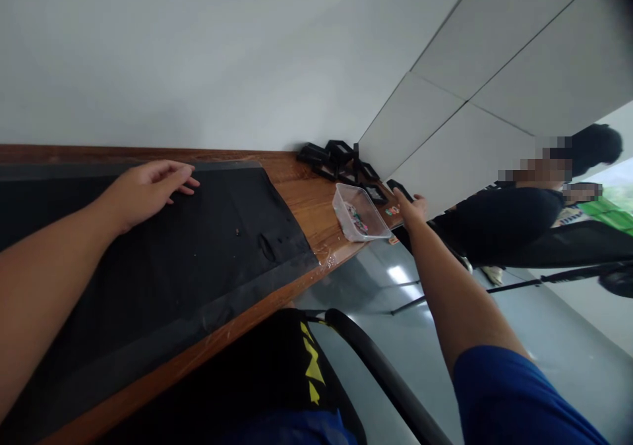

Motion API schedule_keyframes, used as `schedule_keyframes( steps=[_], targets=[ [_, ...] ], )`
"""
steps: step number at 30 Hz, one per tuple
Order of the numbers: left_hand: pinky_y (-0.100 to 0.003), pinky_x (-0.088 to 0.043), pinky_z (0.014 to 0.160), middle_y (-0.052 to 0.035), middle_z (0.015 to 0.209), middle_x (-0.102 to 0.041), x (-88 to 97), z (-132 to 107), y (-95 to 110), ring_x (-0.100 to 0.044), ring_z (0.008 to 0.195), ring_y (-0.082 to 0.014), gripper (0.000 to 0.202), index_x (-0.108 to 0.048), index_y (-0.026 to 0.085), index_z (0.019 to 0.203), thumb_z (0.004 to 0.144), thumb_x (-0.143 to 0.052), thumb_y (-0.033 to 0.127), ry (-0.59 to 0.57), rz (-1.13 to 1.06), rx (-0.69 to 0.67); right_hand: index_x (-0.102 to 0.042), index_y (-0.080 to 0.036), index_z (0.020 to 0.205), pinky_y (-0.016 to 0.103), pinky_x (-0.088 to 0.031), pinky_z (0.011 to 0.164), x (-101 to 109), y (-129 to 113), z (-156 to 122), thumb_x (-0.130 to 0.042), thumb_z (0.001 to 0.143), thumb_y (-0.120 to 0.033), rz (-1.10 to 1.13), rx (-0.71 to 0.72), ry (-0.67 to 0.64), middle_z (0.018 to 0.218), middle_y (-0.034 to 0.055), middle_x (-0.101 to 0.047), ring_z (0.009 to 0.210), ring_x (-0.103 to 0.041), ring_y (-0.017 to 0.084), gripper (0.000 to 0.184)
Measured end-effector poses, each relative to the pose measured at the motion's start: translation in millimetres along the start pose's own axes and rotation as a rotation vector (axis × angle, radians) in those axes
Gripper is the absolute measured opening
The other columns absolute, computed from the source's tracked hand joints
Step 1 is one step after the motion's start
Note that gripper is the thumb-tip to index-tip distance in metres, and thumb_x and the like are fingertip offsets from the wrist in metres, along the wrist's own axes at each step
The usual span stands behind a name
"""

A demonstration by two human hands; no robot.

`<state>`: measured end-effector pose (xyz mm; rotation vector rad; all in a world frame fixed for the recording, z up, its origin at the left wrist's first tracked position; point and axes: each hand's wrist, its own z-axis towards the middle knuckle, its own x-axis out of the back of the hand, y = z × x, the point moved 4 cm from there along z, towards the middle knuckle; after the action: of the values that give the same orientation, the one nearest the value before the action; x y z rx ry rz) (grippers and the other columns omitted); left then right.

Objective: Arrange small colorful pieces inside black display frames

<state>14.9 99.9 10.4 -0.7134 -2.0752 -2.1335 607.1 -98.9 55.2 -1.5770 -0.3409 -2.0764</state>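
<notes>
Left grip point(155, 191) loosely curled, empty, over flat black mat point(208, 254)
Right grip point(411, 206) looks pinched on a black angular piece point(401, 187); clear plastic tub point(348, 226) nearby, probably for reach.

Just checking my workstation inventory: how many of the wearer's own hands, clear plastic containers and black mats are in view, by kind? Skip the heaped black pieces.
Wearer's own hands: 2 (left hand, right hand)
Clear plastic container: 1
Black mat: 1
Total: 4
</notes>
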Motion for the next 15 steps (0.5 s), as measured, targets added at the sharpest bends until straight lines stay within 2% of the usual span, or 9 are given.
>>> schedule_keyframes(
  steps=[4, 6, 8, 10, 12, 15],
  targets=[
    [-0.033, -0.054, 0.081, -0.0139, 0.127, -0.086, -0.4, 3, 0, -0.081, 0.117, -0.0314, 0.032, -0.075, 0.021, 0.114, 0.102, -0.065, 0.05, 0.023, 0.028, 0.015, -0.044, -0.006, 0.168, 0.049, -0.042, 0.136, -14, -22, 15, -0.054, 0.105, -0.083, 0.062, -0.143, -0.026, 0.169, 0.0362, -0.054, 0.163, -0.052, 0.044, 0.1],
    [-0.034, -0.055, 0.082, -0.0126, 0.121, -0.087, -0.3, 4, -2, -0.081, 0.115, -0.0315, 0.03, -0.075, 0.022, 0.112, 0.101, -0.067, 0.049, 0.029, 0.028, 0.01, -0.039, 0.001, 0.171, 0.049, -0.033, 0.142, -22, -33, 21, -0.061, 0.105, -0.079, 0.073, -0.167, -0.063, 0.176, 0.0399, -0.046, 0.171, -0.043, 0.045, 0.106],
    [-0.036, -0.057, 0.086, -0.0111, 0.115, -0.087, -0.6, 4, -5, -0.08, 0.114, -0.0317, 0.03, -0.074, 0.023, 0.111, 0.098, -0.071, 0.049, 0.028, 0.024, -0.003, -0.033, 0.003, 0.175, 0.05, -0.03, 0.143, -29, -40, 24, -0.074, 0.098, -0.078, 0.074, -0.176, -0.125, 0.179, 0.042, -0.041, 0.175, -0.038, 0.045, 0.119],
    [-0.037, -0.058, 0.092, -0.0097, 0.109, -0.086, -0.8, 5, -7, -0.08, 0.113, -0.031, 0.028, -0.074, 0.023, 0.11, 0.096, -0.075, 0.047, 0.031, 0.01, -0.01, -0.033, 0.003, 0.176, 0.054, -0.033, 0.142, -33, -41, 26, -0.081, 0.092, -0.079, 0.073, -0.186, -0.186, 0.178, 0.0443, -0.042, 0.175, -0.039, 0.047, 0.127],
    [-0.036, -0.058, 0.092, -0.0088, 0.108, -0.085, -0.9, 5, -8, -0.08, 0.11, -0.0293, 0.025, -0.075, 0.023, 0.11, 0.095, -0.076, 0.043, 0.039, -0.012, -0.005, -0.034, 0.003, 0.176, 0.057, -0.034, 0.141, -33, -40, 28, -0.077, 0.095, -0.081, 0.067, -0.185, -0.205, 0.176, 0.0461, -0.044, 0.175, -0.039, 0.048, 0.124],
    [-0.033, -0.056, 0.08, -0.008, 0.109, -0.084, -0.2, 5, -6, -0.078, 0.101, -0.0266, 0.025, -0.075, 0.022, 0.112, 0.096, -0.075, 0.041, 0.065, -0.04, -0.011, -0.033, 0.004, 0.177, 0.063, -0.03, 0.143, -24, -39, 30, -0.056, 0.108, -0.078, 0.043, -0.138, -0.146, 0.179, 0.0476, -0.039, 0.178, -0.033, 0.049, 0.109]
  ],
)
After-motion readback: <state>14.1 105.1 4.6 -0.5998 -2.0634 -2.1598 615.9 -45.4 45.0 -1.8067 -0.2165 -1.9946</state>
